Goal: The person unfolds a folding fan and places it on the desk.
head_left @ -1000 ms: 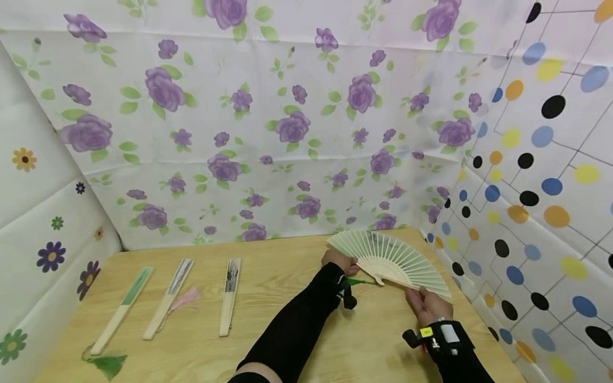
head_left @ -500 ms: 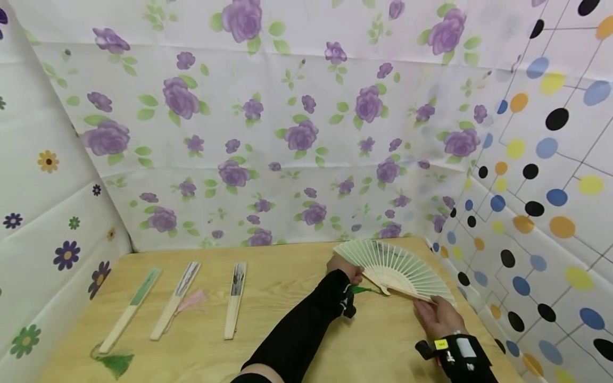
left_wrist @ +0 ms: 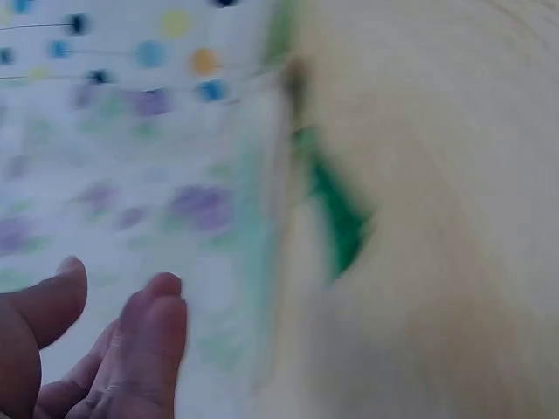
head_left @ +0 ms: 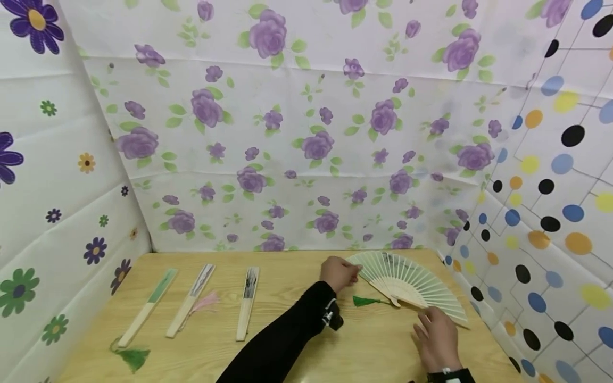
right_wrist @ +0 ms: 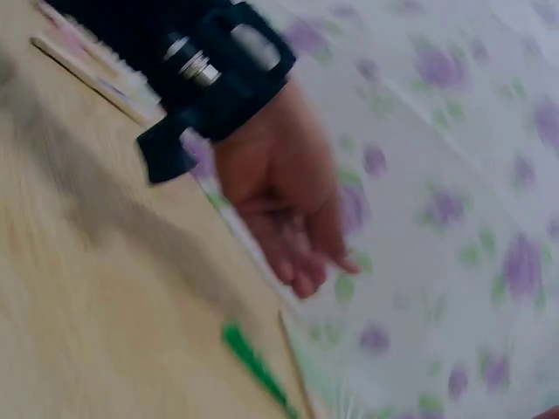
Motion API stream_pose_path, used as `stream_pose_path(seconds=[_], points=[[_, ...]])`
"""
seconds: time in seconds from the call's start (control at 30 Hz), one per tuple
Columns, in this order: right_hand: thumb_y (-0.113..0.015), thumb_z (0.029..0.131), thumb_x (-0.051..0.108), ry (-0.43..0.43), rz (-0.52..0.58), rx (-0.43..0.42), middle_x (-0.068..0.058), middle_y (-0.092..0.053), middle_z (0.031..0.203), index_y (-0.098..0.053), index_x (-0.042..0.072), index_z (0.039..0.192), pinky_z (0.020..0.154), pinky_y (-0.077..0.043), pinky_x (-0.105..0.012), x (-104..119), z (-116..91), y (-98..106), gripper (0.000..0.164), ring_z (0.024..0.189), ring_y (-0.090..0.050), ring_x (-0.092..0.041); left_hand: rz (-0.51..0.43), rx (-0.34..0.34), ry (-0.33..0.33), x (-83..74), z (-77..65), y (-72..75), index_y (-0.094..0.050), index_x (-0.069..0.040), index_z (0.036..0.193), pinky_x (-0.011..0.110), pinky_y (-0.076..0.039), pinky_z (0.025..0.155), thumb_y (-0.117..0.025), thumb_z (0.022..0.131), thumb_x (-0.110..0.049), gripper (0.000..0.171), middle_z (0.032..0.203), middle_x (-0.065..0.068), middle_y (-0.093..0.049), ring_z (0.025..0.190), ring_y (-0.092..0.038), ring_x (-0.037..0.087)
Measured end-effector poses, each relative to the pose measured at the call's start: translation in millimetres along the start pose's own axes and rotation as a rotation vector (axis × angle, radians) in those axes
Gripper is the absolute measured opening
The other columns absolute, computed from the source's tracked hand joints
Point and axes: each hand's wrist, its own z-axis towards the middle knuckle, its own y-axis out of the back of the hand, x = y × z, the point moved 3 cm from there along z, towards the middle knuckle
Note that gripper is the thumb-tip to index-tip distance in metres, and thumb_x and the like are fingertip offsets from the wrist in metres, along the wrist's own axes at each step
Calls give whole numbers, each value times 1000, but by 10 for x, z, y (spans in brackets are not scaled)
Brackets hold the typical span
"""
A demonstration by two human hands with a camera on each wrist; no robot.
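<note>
A pale green folding fan [head_left: 402, 276] lies spread on the wooden table at the back right, its green tassel [head_left: 366, 301] out to the left of the pivot. My left hand [head_left: 339, 273] hovers at the fan's left edge, fingers loosely bent. In the left wrist view, thumb and fingers [left_wrist: 157, 340] are apart with nothing between them, and the blurred fan stands off to their right. My right hand [head_left: 438, 338] is just in front of the fan's lower right edge, its fingers relaxed and holding nothing.
On the left of the table [head_left: 306, 314] lie three folded fans: a green one [head_left: 148, 308] with a green tassel [head_left: 134, 357], a grey-patterned one [head_left: 190, 300] with a pink tassel [head_left: 207, 301], and a dark-patterned one [head_left: 247, 303]. Patterned cloth walls [head_left: 297, 213] enclose the table.
Both hands have let go of the spread fan; the right hand has drawn back toward the front, and the left hand has eased off its left edge. The head view has shifted left and up.
</note>
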Motion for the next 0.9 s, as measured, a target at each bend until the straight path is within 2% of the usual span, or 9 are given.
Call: stream_pose_path(seconds=[0.1, 0.2, 0.33, 0.4, 0.43, 0.53, 0.63, 0.73, 0.9], points=[[-47, 121, 22, 150, -32, 69, 4, -52, 136, -46, 12, 147, 97, -58, -20, 74, -158, -451, 28, 116, -56, -4, 77, -94, -120, -230, -243, 544, -84, -2, 124, 39, -71, 88, -75, 113, -30, 31, 107, 14, -84, 102, -81, 32], [-53, 119, 16, 237, -98, 137, -5, -50, 148, -44, 6, 154, 95, -57, -15, 97, -294, -930, 37, 119, -54, -6, 237, -252, -186, -327, -516, 1099, -81, -5, 133, 42, -68, 96, -70, 116, -27, 30, 123, 15, -83, 111, -79, 33], [-55, 119, 15, 282, -199, 283, -19, -43, 167, -40, -1, 165, 102, -58, -21, -101, -467, -1434, 51, 130, -55, -17, 472, -420, -144, -163, -888, 1670, -79, -2, 138, 45, -62, 80, -69, 114, -18, 30, 127, 20, -82, 94, -76, 35], [-55, 119, 16, 279, -248, 371, -23, -40, 172, -40, -2, 167, 108, -60, -29, -269, -549, -1630, 53, 136, -58, -26, 577, -442, -84, 42, -1023, 1842, -80, 3, 129, 46, -55, 67, -71, 110, -16, 27, 113, 24, -81, 79, -71, 36], [-55, 119, 17, 274, -271, 409, -26, -39, 174, -40, -2, 168, 111, -61, -35, -357, -571, -1714, 55, 139, -60, -31, 635, -441, -54, 227, -1015, 1893, -80, 4, 125, 47, -55, 66, -74, 108, -16, 28, 109, 25, -80, 78, -69, 38], [-54, 119, 17, 253, -341, 509, -31, -39, 176, -39, -4, 171, 116, -63, -50, -632, -632, -1928, 58, 144, -62, -44, 735, -370, 47, 711, -999, 1946, -77, 10, 123, 59, -66, 81, -79, 103, -21, 36, 113, 33, -75, 101, -73, 49], [-55, 117, 17, 218, -389, 577, -38, -44, 171, -37, -6, 173, 114, -64, -56, -901, -683, -2105, 63, 141, -64, -50, 813, -303, 102, 1191, -939, 1934, -76, 10, 129, 74, -64, 102, -81, 103, -25, 45, 134, 39, -71, 129, -66, 62], [-57, 114, 17, 198, -413, 626, -43, -44, 170, -35, -10, 172, 115, -64, -55, -1099, -718, -2264, 68, 143, -64, -52, 871, -307, 90, 1416, -924, 1924, -78, 7, 126, 68, -67, 98, -82, 102, -23, 39, 128, 35, -74, 123, -70, 58], [-57, 115, 17, 219, -425, 626, -44, -42, 171, -38, -15, 169, 120, -63, -57, -1215, -728, -2404, 66, 145, -63, -54, 943, -426, 26, 1462, -885, 1879, -80, -1, 98, 53, -67, 65, -87, 94, -13, 15, 89, 19, -72, 86, -73, 41]])
